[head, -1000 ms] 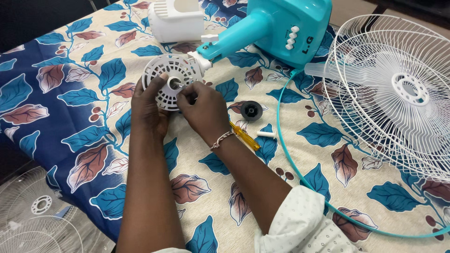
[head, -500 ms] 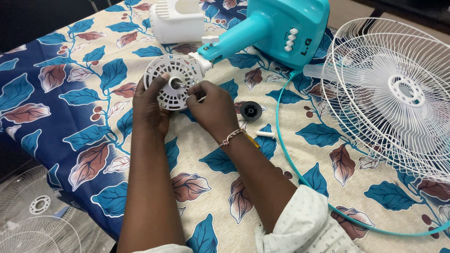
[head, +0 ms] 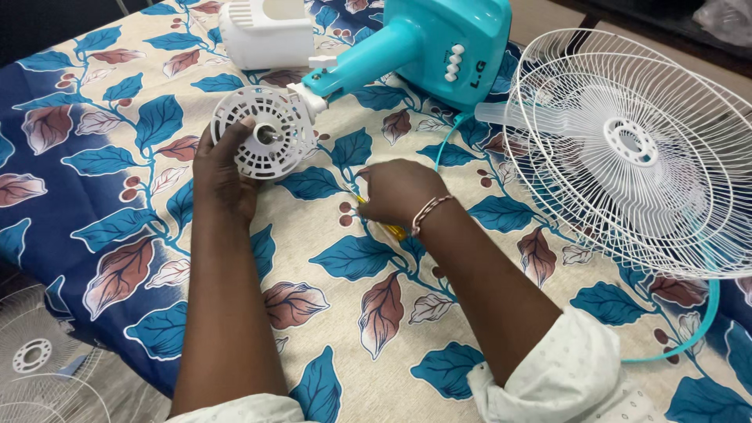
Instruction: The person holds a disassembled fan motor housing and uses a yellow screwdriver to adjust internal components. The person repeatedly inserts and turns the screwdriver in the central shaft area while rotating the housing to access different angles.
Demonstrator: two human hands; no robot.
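Fan parts lie spread over a leaf-patterned cloth (head: 345, 313) on the bench. Landmark: the white round motor housing (head: 262, 131), slotted, with a short shaft at its centre, joined to the turquoise fan body (head: 439, 43) that lies just beyond it to the right.

Left hand (head: 223, 168) cups the housing from below, fingers (head: 244, 125) wrapped up over its rim and clamped on it, holding it tilted face-up. Right hand (head: 398, 192) rests on the cloth to the right of the housing and nearer the person, fingers curled together around a yellow-handled tool (head: 389, 229), probably a screwdriver; only part of the handle shows under the hand, and the tip is hidden.

Step in hand, as judged: the housing is steadied while the tool is gripped on the cloth, not yet at the housing. The next move would call for bringing the tip to the housing face while the left hand keeps it from turning.

Count: one motor housing, one fan body, one white cover (head: 266, 31) beyond the housing, one yellow-handled tool, one turquoise cord (head: 705, 313), two wire guards stacked (head: 627, 149) far right of the housing, one more guard (head: 35, 360) below the bench edge to the left.
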